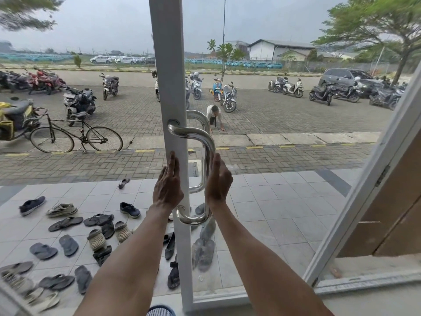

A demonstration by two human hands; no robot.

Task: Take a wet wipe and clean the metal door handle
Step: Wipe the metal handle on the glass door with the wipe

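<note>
Holds left hand [168, 187] and right hand [218, 181] up flat, fingers straight and together, gripping nothing. Frames metal door handle [206, 156] between them: upright bar just inside right fingertips, contact unclear; left fingertips over white door frame [168, 65], near bar.

Building entrance, seen from indoors through a glass door with white frame [167, 65]. Tiled porch [273, 213] outside, strewn with sandals and shoes [66, 222]. Beyond it a brick-paved lot with parked motorbikes [293, 87], a bicycle [75, 135], cars [348, 78], and a warehouse [278, 50].
</note>
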